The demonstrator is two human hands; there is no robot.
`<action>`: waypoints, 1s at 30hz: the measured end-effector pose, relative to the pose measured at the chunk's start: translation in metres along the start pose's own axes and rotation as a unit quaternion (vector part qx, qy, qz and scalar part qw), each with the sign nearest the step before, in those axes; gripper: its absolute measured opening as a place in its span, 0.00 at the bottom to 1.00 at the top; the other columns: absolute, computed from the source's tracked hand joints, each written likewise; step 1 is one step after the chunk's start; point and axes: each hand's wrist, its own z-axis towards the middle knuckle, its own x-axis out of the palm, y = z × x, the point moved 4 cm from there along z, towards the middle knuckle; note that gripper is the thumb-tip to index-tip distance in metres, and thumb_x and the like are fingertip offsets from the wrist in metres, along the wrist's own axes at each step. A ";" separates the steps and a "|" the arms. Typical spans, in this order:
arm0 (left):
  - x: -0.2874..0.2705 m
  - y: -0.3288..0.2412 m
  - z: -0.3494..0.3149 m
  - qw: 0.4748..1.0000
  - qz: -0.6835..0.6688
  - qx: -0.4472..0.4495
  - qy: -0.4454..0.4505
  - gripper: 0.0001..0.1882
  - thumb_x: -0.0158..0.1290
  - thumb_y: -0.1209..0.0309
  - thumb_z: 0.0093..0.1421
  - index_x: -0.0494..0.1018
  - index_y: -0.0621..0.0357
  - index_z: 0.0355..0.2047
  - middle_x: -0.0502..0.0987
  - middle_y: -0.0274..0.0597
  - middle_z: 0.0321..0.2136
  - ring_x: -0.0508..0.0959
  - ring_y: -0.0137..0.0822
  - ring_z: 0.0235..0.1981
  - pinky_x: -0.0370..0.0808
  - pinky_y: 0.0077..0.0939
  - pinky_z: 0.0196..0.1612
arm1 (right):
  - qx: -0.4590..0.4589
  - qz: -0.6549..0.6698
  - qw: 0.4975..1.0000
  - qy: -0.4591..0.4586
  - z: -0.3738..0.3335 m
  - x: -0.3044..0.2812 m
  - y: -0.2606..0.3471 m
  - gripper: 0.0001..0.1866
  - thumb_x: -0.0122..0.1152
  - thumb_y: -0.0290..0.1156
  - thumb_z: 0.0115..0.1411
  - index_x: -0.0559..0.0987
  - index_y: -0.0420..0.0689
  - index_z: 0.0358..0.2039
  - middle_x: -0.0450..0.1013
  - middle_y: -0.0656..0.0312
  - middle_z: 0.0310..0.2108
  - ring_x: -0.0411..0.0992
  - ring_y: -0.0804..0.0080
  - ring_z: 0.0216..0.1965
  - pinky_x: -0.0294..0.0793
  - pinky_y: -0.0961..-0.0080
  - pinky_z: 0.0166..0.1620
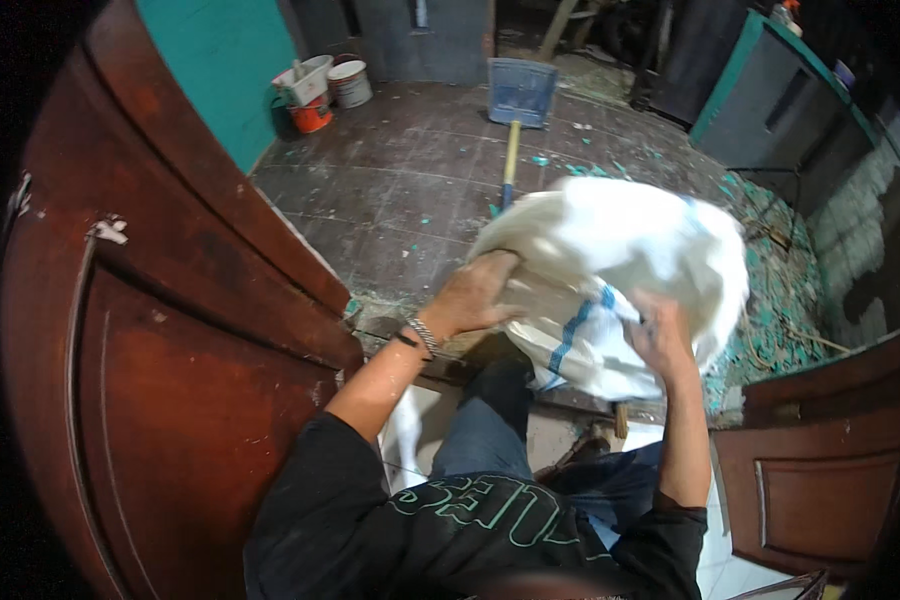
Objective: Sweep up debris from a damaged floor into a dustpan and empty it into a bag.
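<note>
Beside the door (210,400), we're holding the sack (630,220) wide from both sides, left hand (470,292) and right hand (665,337) gripping it.

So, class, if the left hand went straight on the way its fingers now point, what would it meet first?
Probably the white sack, since the left hand points across its open mouth; blur and depth leave the exact spot unclear.
</note>
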 end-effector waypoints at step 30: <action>0.026 -0.070 0.024 0.904 -0.161 0.022 0.396 0.26 0.59 0.63 0.44 0.70 0.54 0.46 0.73 0.42 0.40 0.74 0.44 0.41 0.72 0.36 0.43 | -0.092 -0.138 0.979 0.116 -0.022 -0.054 0.054 0.20 0.64 0.34 0.39 0.77 0.48 0.37 0.72 0.61 0.22 0.71 0.61 0.24 0.70 0.67 0.27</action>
